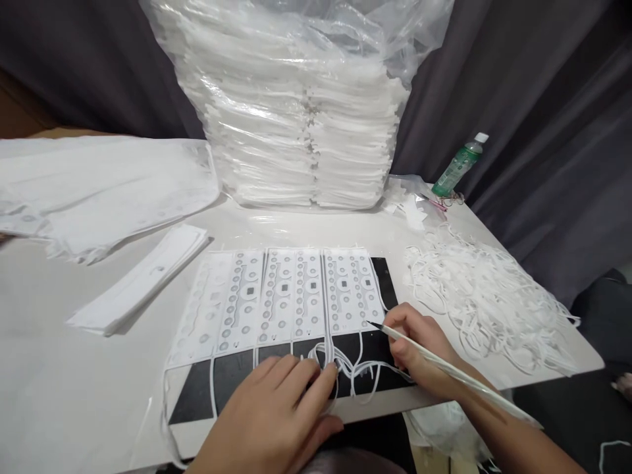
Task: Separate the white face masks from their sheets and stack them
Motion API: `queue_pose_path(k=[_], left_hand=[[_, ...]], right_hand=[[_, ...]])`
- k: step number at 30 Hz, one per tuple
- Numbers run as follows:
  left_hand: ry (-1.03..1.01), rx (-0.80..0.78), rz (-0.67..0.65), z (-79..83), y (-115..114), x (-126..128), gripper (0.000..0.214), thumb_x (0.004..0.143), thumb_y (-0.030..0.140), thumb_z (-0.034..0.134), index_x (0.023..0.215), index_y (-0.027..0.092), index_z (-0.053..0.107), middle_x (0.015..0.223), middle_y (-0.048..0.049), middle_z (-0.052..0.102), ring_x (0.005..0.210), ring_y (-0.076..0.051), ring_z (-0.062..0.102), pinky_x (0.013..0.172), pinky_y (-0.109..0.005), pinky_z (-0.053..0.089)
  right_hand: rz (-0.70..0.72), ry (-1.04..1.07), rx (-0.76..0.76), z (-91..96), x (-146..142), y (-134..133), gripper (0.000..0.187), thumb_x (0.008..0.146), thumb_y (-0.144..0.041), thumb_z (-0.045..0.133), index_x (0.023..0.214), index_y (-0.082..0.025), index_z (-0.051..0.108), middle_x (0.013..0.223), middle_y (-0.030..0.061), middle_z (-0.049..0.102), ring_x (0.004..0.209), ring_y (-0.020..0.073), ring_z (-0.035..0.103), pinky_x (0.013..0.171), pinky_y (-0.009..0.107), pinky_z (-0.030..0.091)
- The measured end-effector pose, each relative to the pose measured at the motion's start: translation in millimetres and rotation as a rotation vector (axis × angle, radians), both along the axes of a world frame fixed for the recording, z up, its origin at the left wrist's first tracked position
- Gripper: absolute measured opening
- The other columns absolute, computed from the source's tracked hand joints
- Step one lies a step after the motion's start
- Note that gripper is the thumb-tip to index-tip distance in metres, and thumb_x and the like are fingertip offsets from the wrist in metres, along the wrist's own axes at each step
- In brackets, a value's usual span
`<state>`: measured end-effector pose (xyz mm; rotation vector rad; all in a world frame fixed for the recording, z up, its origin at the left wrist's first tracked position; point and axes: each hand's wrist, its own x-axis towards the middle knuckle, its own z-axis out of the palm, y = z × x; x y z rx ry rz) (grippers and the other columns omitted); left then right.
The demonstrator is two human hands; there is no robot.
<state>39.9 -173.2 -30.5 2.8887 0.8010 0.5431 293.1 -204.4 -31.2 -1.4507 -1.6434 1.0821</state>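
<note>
two hands: left hand (pixel 276 408) flat on cords (pixel 351 374), right hand (pixel 419 349) pinches thin tool (pixel 464 376).

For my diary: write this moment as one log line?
left hand: flat on thin white strips | right hand: holds thin white pointed stick, tip at white die-cut sheet

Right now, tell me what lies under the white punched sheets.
A black mat lies under the white punched sheets, showing at their right and near edges. The left hand and white strips cover part of it; anything else beneath the sheets is hidden.
</note>
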Motion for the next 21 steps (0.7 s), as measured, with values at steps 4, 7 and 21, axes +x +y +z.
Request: queue_pose_path(k=[4,7,21], left_hand=[[0.046,-0.187,0.011,4.2,-5.2,-3.0,0.024,0.095,0.022,0.038,0.102,0.02,0.06,0.077,-0.0031,0.065,0.065,-0.018,0.06,0.057,-0.028,0.047],[0.029,-0.522,-0.117,19.2,2.6,-15.7,0.024,0.092,0.021,0.042,0.112,0.028,0.055,0.077,0.0027,0.065,0.067,-0.014,0.062,0.06,-0.022,0.048],[-0.014,-0.141,-0.016,4.9,24.7,5.5,0.024,0.089,0.038,0.056,0.102,0.018,0.063,0.115,-0.008,0.063,0.107,-0.028,0.055,0.09,-0.043,0.045]], right_hand=[[0.152,-0.085,0.019,10.9,-8.5,2.9,0.054,0.085,-0.072,0.037,0.093,-0.021,0.05,0.091,0.0069,0.068,0.076,0.0172,0.061,0.066,0.028,0.044],[0.234,-0.052,-0.042,7.6,-10.0,-3.1,0.058,0.083,-0.076,0.036,0.097,-0.021,0.048,0.084,0.0056,0.069,0.072,0.0174,0.061,0.063,0.027,0.044],[0.185,-0.076,0.063,8.6,-4.2,26.9,0.014,0.082,-0.031,0.068,0.079,-0.02,0.061,0.111,0.0057,0.068,0.103,0.0183,0.063,0.087,0.03,0.048]])
